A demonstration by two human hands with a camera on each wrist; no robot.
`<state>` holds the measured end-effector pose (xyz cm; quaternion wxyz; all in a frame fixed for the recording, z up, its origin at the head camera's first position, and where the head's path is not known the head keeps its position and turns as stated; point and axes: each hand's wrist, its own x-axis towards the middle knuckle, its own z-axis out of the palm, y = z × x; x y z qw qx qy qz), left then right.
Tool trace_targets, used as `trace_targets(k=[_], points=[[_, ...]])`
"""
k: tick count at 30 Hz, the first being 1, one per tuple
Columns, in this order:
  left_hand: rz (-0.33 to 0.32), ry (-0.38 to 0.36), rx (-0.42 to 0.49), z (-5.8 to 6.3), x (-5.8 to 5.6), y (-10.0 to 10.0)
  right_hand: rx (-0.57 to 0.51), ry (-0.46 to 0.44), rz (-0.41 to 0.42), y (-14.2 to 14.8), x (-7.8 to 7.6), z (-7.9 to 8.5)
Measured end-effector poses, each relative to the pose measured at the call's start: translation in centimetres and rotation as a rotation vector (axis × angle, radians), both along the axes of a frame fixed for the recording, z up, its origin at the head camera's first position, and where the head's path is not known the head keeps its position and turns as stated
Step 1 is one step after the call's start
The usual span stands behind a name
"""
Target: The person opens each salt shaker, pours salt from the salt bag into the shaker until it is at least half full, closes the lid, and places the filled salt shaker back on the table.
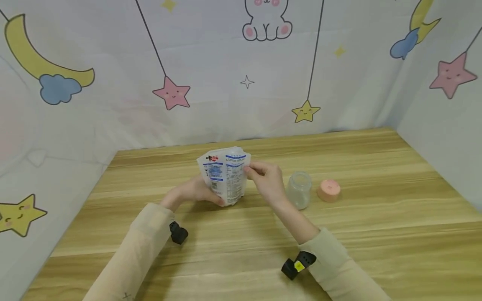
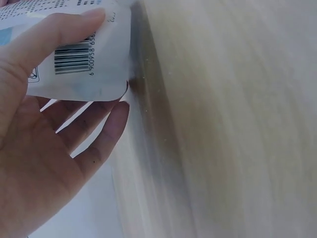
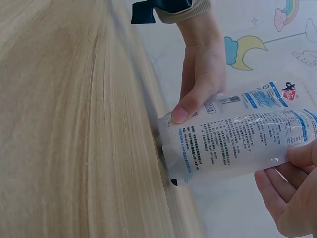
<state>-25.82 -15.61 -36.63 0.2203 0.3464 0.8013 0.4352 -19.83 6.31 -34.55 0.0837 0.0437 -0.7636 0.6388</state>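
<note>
A white plastic pouch [image 1: 234,184] with blue and black print is held up over the wooden table. My left hand [image 1: 193,190] grips it by its lower left part, the thumb across the printed face. In the left wrist view that thumb lies above a barcode on the pouch [image 2: 111,64], with the other fingers behind. High on the pouch's right edge, my right hand [image 1: 268,180] pinches it. The right wrist view shows both hands on the pouch [image 3: 237,136], my right hand [image 3: 297,203] at its side edge. The pouch's contents and its top opening are hidden.
A clear glass jar [image 1: 299,192] without a lid stands just right of my right hand. Beside it on the wooden table [image 1: 395,200] sits a round pink object [image 1: 329,190], like a lid. A patterned white cloth [image 1: 211,54] hangs behind the table.
</note>
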Motion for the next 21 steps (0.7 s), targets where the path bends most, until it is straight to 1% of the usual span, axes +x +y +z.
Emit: trace_targets(k=[5,10,14,18,21], points=[[-0.007,-0.005,-0.015,0.5,0.1,-0.2,-0.054,0.005,0.012,0.0,0.1,-0.1],[0.002,-0.023,-0.040,1.3,0.2,-0.5,-0.129,-0.021,0.018,0.1,0.2,-0.1],[0.039,-0.068,-0.067,1.8,0.3,-0.7,-0.184,-0.034,0.022,0.2,0.4,-0.1],[0.114,-0.100,-0.123,2.0,0.5,-1.0,-0.231,-0.029,0.011,0.3,0.5,-0.1],[0.163,-0.104,-0.157,2.2,0.8,-1.2,-0.281,-0.042,0.009,0.4,0.6,-0.4]])
